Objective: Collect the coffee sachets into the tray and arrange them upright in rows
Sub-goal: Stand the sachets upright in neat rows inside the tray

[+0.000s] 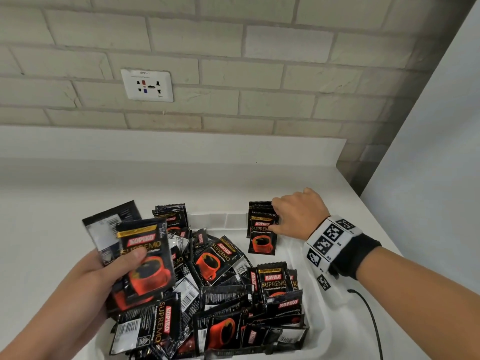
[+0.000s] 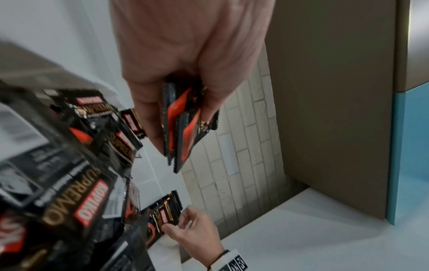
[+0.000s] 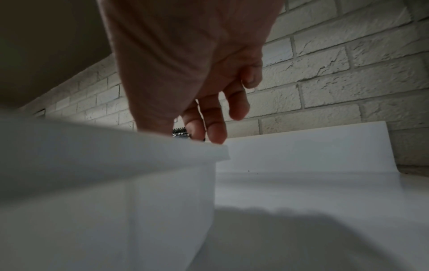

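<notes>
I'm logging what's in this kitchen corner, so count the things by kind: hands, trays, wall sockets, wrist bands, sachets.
Hands: 2 (left hand, right hand)
Tray: 1
Wall socket: 1
Wrist band: 1
Sachets: too heaped to count
Total without sachets: 5

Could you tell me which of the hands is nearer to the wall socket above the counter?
The left. The left hand holds a bunch of sachets almost straight below the wall socket; the right hand is off to the socket's right, at the upright sachets.

Left hand [image 1: 104, 276] raised, fingers [image 1: 130, 258] clamped; right hand [image 1: 298, 214] reaches forward, fingertips pinching.
</notes>
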